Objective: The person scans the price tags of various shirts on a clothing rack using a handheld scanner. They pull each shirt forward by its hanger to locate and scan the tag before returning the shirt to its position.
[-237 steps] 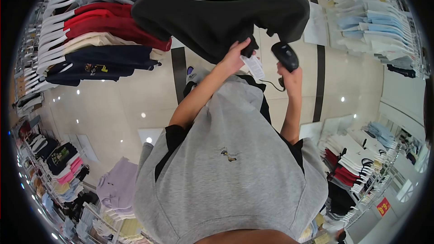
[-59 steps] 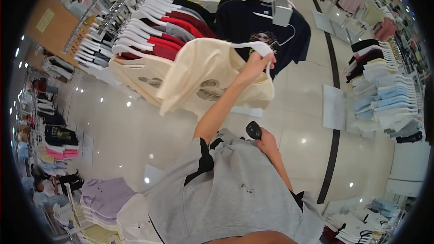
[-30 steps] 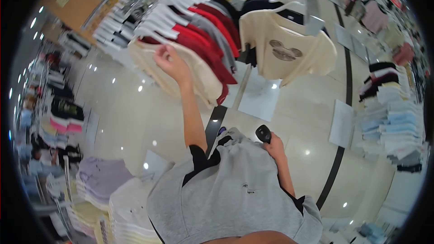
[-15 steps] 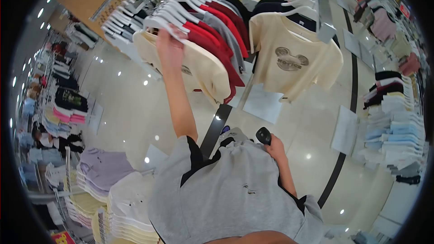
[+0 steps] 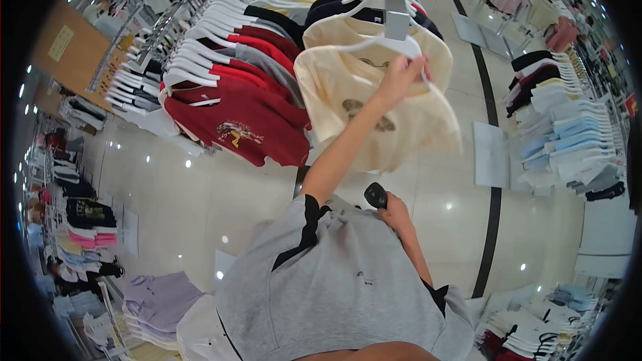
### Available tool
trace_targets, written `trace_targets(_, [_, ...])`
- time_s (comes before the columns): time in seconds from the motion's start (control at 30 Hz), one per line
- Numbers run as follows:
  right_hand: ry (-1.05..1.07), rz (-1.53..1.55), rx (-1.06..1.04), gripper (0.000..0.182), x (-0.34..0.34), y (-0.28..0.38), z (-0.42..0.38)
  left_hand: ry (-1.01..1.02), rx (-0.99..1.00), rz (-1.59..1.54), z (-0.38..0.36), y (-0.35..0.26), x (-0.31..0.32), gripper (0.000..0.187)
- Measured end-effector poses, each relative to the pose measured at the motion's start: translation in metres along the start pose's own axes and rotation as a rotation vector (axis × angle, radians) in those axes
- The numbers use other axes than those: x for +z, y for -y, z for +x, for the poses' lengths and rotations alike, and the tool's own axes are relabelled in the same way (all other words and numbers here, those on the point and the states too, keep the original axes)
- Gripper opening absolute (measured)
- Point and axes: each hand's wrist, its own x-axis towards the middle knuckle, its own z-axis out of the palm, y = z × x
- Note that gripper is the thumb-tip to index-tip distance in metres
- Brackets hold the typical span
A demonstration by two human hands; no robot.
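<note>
My left hand is closed on a white hanger near the end of a display rail. From that hanger hangs a cream T-shirt with a dark print, partly covered by my forearm. Close behind it, a second cream T-shirt hangs on the rail. Lower down, in front of my body, my right hand grips a black handheld scanner with a rounded head. Left of my left arm, a dark red T-shirt with a printed figure faces me at the front of a row.
A metal rail end points toward me above the cream shirts. Red, grey and black shirts fill the racks ahead. More clothes racks stand on the right. Folded lilac shirts are at lower left. A dark stripe crosses the shiny floor.
My left hand has carried the cream T-shirt on its hanger rightward, from before the red shirts to the other cream shirt. The dark red print is now uncovered. My right hand still holds the scanner.
</note>
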Motion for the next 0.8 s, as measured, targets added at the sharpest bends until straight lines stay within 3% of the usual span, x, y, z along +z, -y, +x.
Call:
trace_targets(0.27, [-0.118, 0.078, 0.013, 0.035, -0.002, -0.003, -0.010, -0.178, 0.113, -0.381, 0.050, -0.016, -0.010, 0.026])
trace_targets(0.33, [-0.097, 0.081, 0.037, 0.034, -0.004, 0.002, -0.008, -0.267, 0.037, -0.291, 0.040, -0.016, -0.007, 0.024])
trace_targets(0.43, [-0.051, 0.044, 0.018, 0.039, 0.000, -0.004, -0.002, -0.362, 0.074, -0.123, 0.013, 0.019, -0.045, 0.023])
trace_targets(0.5, [-0.057, 0.065, -0.004, 0.037, 0.000, -0.003, 0.002, -0.532, 0.065, -0.021, -0.031, 0.008, -0.063, 0.021])
trace_targets(0.57, [-0.051, 0.091, -0.031, 0.035, 0.001, -0.002, 0.005, -0.576, 0.256, 0.234, -0.075, -0.020, -0.091, 0.021])
trace_targets(0.67, [0.013, 0.079, -0.058, 0.035, 0.004, -0.002, 0.010, -0.905, 0.634, 0.504, -0.120, -0.092, -0.125, 0.008])
trace_targets(0.73, [0.047, 0.044, -0.046, 0.034, 0.007, -0.005, 0.018, -1.116, 0.833, 0.564, -0.140, -0.141, -0.163, 0.017])
trace_targets(0.8, [0.080, 0.029, -0.098, 0.033, 0.011, -0.005, 0.025, -1.389, 0.714, 0.718, -0.161, -0.177, -0.206, 0.025])
